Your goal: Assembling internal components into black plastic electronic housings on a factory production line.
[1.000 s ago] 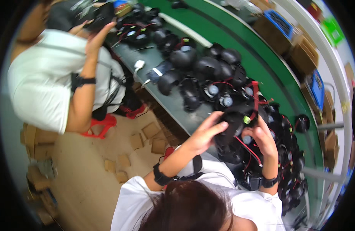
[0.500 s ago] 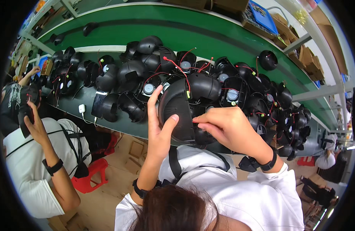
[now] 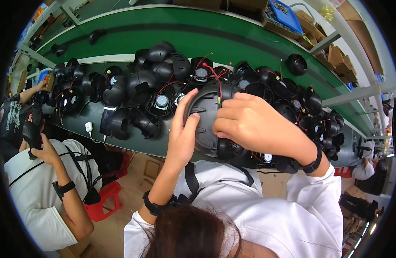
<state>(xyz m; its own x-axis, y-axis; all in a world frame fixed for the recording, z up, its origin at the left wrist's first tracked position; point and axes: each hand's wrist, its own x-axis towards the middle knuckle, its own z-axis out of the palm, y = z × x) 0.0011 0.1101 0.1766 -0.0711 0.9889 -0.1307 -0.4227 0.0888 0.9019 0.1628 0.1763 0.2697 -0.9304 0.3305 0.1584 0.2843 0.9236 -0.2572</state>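
Observation:
A round black plastic shell (image 3: 205,129) with ribs is held upright over the front of the bench. My left hand (image 3: 183,131) grips its left side, the thumb on the near face and the fingers round the rim. A red wire with a yellow-green connector (image 3: 220,95) runs over its top. Against the shell's right side, my right hand (image 3: 247,122) is closed with the fingers curled; whatever lies in them is hidden. A perforated black part (image 3: 229,148) shows below that hand.
Black shells (image 3: 143,84) with red wires and grey speakers (image 3: 162,101) crowd the dark bench (image 3: 159,145). A white charger (image 3: 88,127) lies to the left, near a co-worker's hand (image 3: 46,150) holding a black part. Behind runs a green belt (image 3: 133,32).
The shell has turned so its edge faces me more. My right hand has moved up and left, its fingers curling over the spot where it pinched something red.

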